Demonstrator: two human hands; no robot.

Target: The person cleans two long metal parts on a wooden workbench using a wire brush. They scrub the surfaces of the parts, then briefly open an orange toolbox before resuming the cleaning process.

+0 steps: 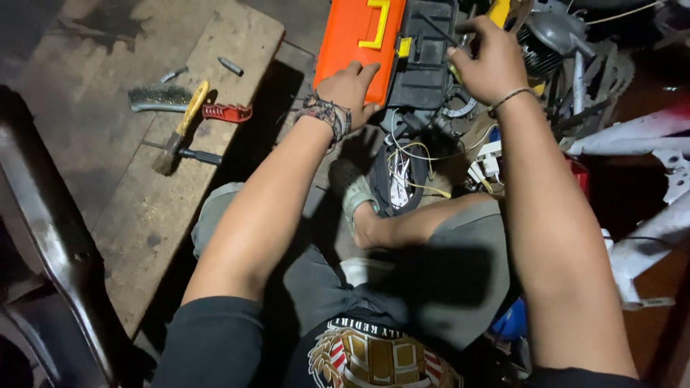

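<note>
Inside the toolbox (424,57), right hand (489,61) fingertips are hidden

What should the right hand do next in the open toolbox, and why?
Probably lift its pick clear of the black tray. The right hand is already down among the tools there, while the left hand rests on the orange lid, steadying the box.

Orange toolbox lid, yellow latch

The toolbox lid (356,43) is orange, its tray (424,61) black; the brush handle (226,112) is red.
</note>
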